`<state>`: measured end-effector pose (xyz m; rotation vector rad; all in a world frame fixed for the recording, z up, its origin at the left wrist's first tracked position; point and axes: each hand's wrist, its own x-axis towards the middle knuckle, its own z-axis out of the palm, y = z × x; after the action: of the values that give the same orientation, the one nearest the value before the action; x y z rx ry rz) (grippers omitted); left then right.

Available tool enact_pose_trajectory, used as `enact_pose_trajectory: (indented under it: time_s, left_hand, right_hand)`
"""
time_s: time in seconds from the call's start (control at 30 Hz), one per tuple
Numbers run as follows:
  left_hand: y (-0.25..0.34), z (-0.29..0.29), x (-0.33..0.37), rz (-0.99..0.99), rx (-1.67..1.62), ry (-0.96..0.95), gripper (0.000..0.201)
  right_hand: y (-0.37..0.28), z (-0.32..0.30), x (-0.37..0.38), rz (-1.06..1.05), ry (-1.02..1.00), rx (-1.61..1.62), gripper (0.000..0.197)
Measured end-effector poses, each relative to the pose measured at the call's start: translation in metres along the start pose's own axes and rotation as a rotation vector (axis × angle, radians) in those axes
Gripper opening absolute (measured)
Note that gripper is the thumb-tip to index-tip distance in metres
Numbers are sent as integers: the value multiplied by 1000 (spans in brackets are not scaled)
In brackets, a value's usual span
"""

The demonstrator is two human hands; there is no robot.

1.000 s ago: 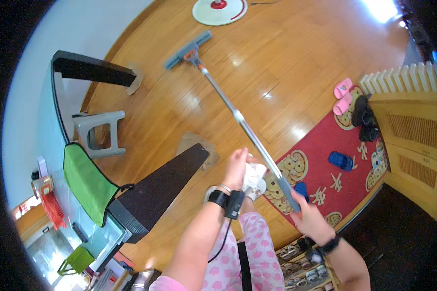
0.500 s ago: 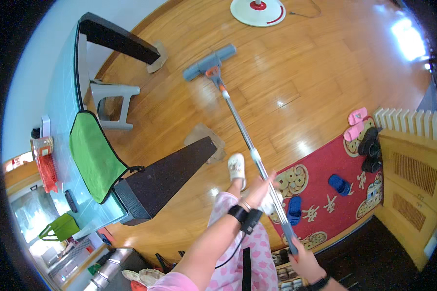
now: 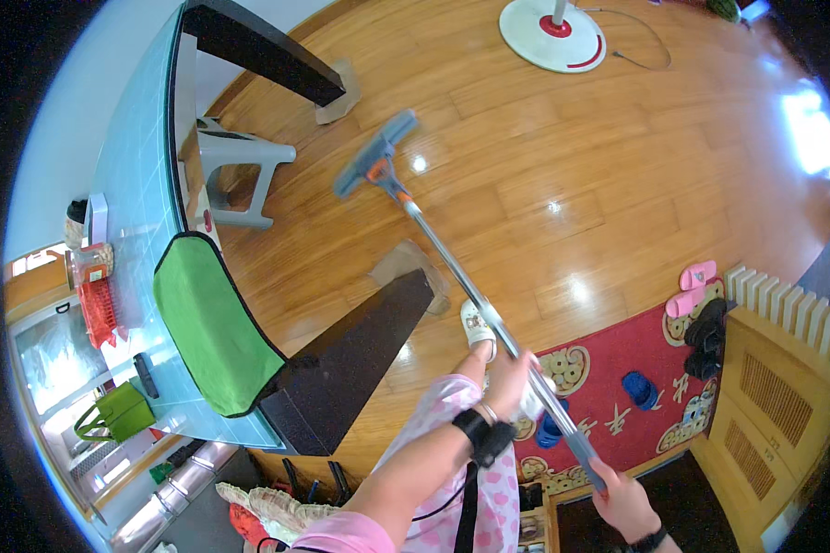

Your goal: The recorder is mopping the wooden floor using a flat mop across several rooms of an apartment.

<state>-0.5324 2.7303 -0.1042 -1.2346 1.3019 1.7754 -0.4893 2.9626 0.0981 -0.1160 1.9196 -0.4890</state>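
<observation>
A long-handled mop (image 3: 459, 273) slants across the middle, with a silver pole and a wide grey head (image 3: 383, 152) joined by an orange piece. The head rests on the wooden floor, near the grey plastic stool (image 3: 240, 166). My left hand (image 3: 507, 382) is closed around the pole partway up, below my white clog (image 3: 477, 324). Nearer to me, my right hand (image 3: 627, 507) is wrapped around the grey grip at the pole's top end.
On the left stands a table (image 3: 129, 194) with a green cloth (image 3: 214, 323) over its corner and thick dark legs (image 3: 346, 369). A red mat (image 3: 609, 387) with blue slippers lies at right, beside a wooden cabinet (image 3: 765, 415). A round white stand base (image 3: 535, 41) is at the far side.
The mop head has shifted left toward the stool and turned to a steeper slant. Both hands keep hold of the pole. The whole view has shifted slightly.
</observation>
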Motion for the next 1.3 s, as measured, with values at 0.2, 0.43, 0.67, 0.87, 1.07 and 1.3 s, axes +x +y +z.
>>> enact_pose_trajectory:
  time_s: [0.2,0.43,0.67,0.87,1.07,1.3]
  left_hand:
    - [113,-81,46,273,104,395,40]
    - [42,26,-38,141,-14,234,36]
    - [74,36,-37,-23,-163,142,36]
    - [173,-65,69,218,-251,545,40]
    - [219,-104,125,192,-273,554,37]
    - [141,45,81,304,483,412,39]
  right_hand:
    - [-104,-53,95,-147,1,-74,56]
    - [-67,-115,-19,73,-21,-320,48]
    - [-75,-148,-11,-20,158,-589,41]
    - [-161,-183,140,-288,207,-603,47]
    - [-171,-207,204,-368,149,-279,48]
    - [-59,-233,102,-51,24,-166,50]
